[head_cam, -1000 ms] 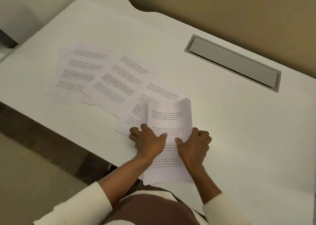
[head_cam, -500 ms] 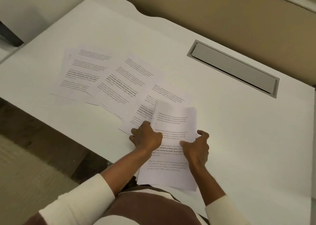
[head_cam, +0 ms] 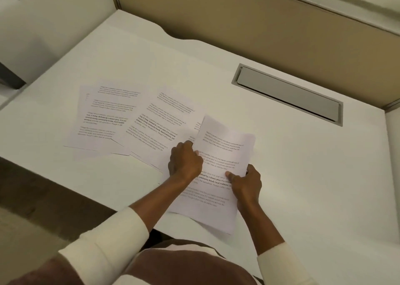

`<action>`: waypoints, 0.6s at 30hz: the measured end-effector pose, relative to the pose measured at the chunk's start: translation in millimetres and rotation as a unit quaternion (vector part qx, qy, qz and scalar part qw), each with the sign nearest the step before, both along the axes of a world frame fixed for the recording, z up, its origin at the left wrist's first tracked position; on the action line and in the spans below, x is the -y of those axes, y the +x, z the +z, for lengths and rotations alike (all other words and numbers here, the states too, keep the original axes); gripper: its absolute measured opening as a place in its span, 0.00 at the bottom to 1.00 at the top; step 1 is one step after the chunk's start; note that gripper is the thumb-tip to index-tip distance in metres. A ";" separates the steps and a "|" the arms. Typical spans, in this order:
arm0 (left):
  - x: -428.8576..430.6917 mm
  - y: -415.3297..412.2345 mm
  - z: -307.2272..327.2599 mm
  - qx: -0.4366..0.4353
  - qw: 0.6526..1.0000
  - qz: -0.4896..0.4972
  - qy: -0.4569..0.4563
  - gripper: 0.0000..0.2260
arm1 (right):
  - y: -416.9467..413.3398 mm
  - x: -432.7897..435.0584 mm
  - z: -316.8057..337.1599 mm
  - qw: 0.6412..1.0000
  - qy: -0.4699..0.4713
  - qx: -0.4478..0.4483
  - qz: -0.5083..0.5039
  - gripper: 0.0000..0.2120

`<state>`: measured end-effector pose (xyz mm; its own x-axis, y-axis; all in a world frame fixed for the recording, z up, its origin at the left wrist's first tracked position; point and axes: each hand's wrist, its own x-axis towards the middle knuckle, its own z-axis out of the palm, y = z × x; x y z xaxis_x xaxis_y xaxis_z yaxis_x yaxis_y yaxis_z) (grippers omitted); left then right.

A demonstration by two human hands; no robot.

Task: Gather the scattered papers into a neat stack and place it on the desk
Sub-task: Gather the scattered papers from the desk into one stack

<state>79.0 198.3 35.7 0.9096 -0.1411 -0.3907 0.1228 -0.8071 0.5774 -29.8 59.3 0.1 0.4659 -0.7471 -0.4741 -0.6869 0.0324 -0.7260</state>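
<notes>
Both hands gripped the gathered stack over the desk's near edge: right hand pinching its right side, left hand curled on its left. At ten o'clock lay scattered printed sheets; at one o'clock, a grey cable hatch.

White desk, overlapping printed papers fanned out flat, seemingly several sheets deep.

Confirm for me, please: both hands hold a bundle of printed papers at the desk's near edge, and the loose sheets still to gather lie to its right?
Not quite. In the head view the loose sheets lie left of the bundle, not right. The left hand and right hand do hold it at the desk's near edge.
</notes>
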 end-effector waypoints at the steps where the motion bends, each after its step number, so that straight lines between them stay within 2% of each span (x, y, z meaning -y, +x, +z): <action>1: -0.2 7.7 -1.0 0.005 1.000 -0.017 0.008 0.18 | 8.2 -3.9 0.3 1.000 -0.007 0.000 -0.003 0.14; 4: 1.9 22.7 -2.0 -0.003 0.997 -0.067 0.039 0.20 | 30.2 -15.4 -3.6 0.999 -0.041 -0.030 -0.003 0.16; 8: 2.3 27.6 -7.5 -0.019 0.992 -0.096 0.085 0.24 | 45.7 -26.9 -7.4 0.976 -0.134 -0.168 0.040 0.27; 10: -0.7 26.9 -12.3 -0.035 0.989 -0.109 0.090 0.27 | 50.9 -33.0 -6.2 0.965 -0.157 -0.204 0.050 0.28; 18: -4.2 39.9 -14.8 -0.070 0.987 -0.123 0.076 0.33 | 65.4 -31.8 -7.0 0.976 -0.110 -0.188 -0.020 0.39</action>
<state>118.9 202.5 20.9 0.7904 -0.2820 -0.5439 -0.0180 -0.8981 0.4395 35.5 91.2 -6.8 0.2576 -0.8641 -0.4324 -0.9078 -0.0631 -0.4147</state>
